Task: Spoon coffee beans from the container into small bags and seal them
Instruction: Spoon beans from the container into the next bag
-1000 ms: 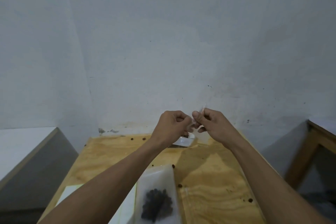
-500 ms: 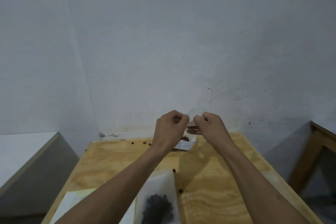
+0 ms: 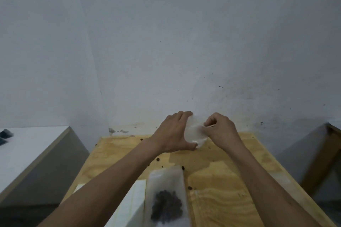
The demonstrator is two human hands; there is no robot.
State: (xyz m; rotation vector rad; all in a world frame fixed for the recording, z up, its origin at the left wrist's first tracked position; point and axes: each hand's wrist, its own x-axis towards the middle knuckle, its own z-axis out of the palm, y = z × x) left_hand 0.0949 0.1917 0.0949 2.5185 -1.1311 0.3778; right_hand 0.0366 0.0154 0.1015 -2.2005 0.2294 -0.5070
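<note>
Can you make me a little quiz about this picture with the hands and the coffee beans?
1. True or false: both hands hold the small clear plastic bag above the light wooden table.
2. What dark things lie inside the long clear bag near the camera?
3. Which hand pinches the small bag's top edge: A) left hand B) right hand?

Key: 1 true. 2 coffee beans. 3 B; the left hand's grip wraps the bag's side.

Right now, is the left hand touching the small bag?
Touching. The head view shows the left hand gripping the small bag, fingers over its top edge, thumb under its bottom.
</note>
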